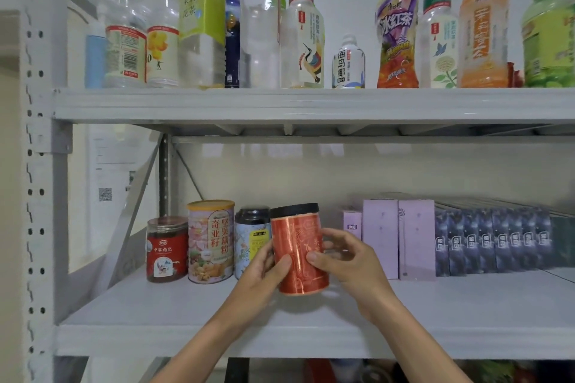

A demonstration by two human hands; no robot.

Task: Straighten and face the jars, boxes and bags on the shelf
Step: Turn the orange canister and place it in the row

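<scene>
An orange-red canister with a black lid (pixel 297 245) is held slightly tilted just above the lower shelf (pixel 155 314). My left hand (pixel 261 273) grips its left side and my right hand (pixel 345 261) grips its right side. To its left stand a blue floral tin with a dark lid (pixel 250 238), a tall pink canister with a yellow lid (pixel 211 241) and a short red-labelled jar (pixel 166 248). Right of the canister stand pale purple boxes (pixel 398 238), then a row of dark purple packs (pixel 491 239).
The upper shelf (pixel 311 102) carries a row of drink bottles (pixel 398 30), mostly upright. A perforated grey upright post (pixel 35 164) bounds the shelving at the left. Bare shelf surface lies in front of the jars and boxes.
</scene>
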